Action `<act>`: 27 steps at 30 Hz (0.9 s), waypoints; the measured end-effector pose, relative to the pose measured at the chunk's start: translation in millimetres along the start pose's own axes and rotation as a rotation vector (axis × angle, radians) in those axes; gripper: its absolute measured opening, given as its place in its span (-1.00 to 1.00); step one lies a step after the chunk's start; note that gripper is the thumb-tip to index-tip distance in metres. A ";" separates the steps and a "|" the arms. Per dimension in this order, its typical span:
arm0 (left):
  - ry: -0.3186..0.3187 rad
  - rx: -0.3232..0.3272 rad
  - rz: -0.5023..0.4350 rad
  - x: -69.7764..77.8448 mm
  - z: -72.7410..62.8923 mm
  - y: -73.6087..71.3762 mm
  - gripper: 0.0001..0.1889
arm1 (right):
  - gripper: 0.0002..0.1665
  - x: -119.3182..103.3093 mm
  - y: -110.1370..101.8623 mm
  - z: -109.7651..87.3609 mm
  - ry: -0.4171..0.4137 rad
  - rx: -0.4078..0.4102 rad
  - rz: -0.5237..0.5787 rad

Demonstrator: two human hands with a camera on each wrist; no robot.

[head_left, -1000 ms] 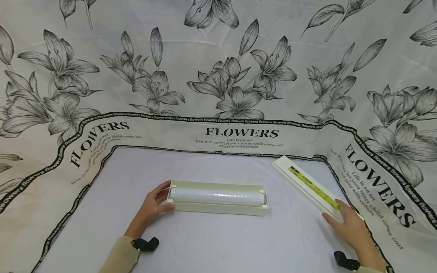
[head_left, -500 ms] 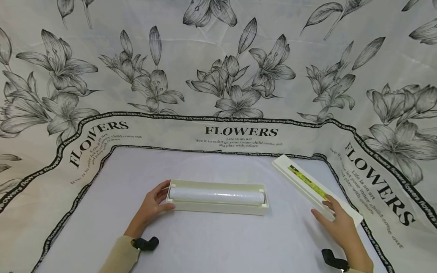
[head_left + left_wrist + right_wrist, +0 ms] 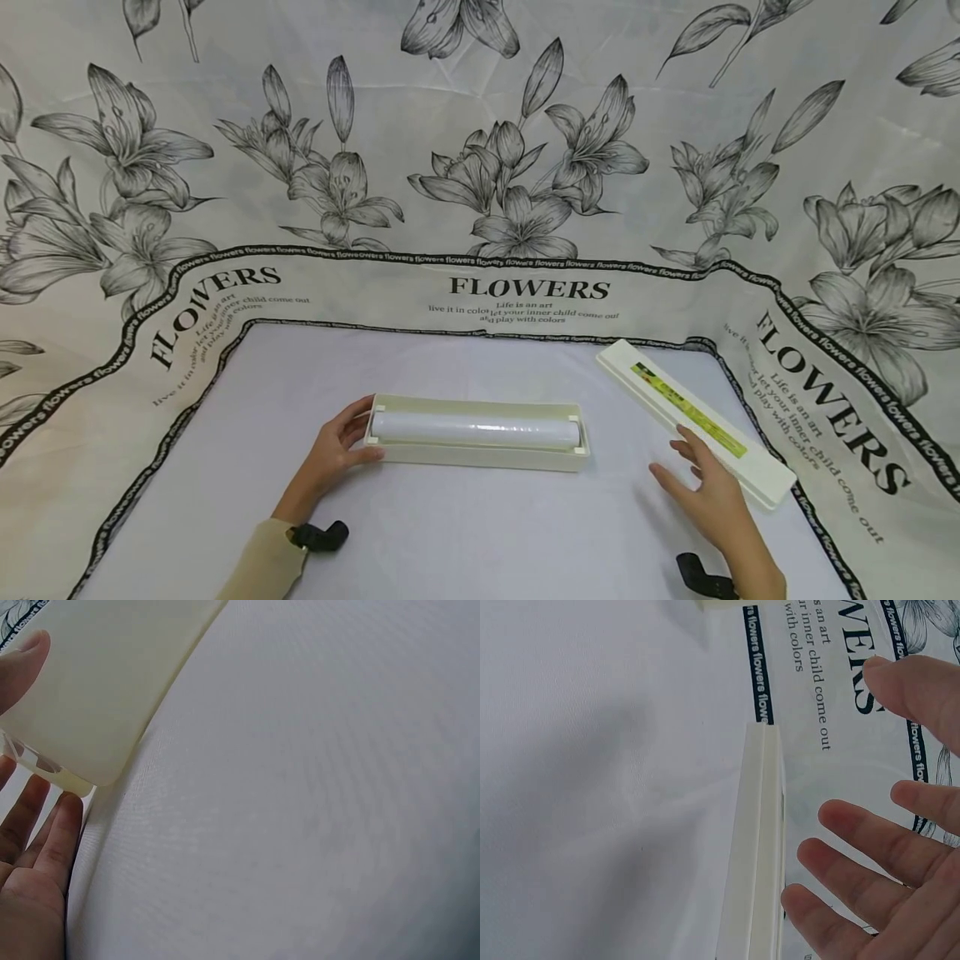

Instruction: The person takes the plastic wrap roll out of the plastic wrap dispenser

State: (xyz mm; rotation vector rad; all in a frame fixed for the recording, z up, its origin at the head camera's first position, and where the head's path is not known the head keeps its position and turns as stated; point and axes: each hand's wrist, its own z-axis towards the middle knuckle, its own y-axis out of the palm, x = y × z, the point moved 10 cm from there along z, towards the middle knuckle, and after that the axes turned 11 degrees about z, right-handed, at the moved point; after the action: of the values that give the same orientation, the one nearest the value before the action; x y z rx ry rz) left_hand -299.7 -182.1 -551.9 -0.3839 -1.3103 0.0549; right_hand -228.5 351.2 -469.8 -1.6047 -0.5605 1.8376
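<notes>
An open cream box [image 3: 480, 460] holding a white roll of cling film [image 3: 476, 430] sits mid-table in the head view. My left hand [image 3: 337, 442] grips its left end, thumb on the front wall and fingers around the end. The left wrist view shows the thumb [image 3: 22, 667] against the box wall [image 3: 97, 690] and fingertips at its lower edge. The long white lid [image 3: 765, 479], with a yellow-green label [image 3: 693, 412], lies slanted at the right. My right hand [image 3: 708, 500] is just left of the lid, fingers spread and holding nothing; the right wrist view shows the lid's edge [image 3: 754, 847] past the fingertips.
White cloth [image 3: 480, 533] covers the table. A floral-printed sheet [image 3: 525, 167] rises behind and along both sides, with a black printed border at the table's edge. The lid's near right end reaches that border.
My right hand has let go of the lid's near end and moved left away from it. The lid lies where it was. My left hand stays on the box.
</notes>
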 end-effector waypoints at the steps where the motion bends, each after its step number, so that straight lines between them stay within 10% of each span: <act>1: 0.001 -0.001 -0.001 0.2 -0.1 -0.2 -0.06 | 0.00 -2.7 1.8 -0.3 -0.009 0.000 0.003; 27: 0.029 -0.013 0.009 3.5 -1.3 -0.8 -0.07 | -0.12 -52.2 54.8 10.3 -0.150 -0.139 0.034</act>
State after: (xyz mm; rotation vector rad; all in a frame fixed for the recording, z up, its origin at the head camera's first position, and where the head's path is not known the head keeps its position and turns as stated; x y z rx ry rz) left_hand -297.6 -182.2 -548.7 -0.4002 -1.2808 0.0483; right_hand -245.2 276.7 -467.9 -1.5812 -0.7463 1.9939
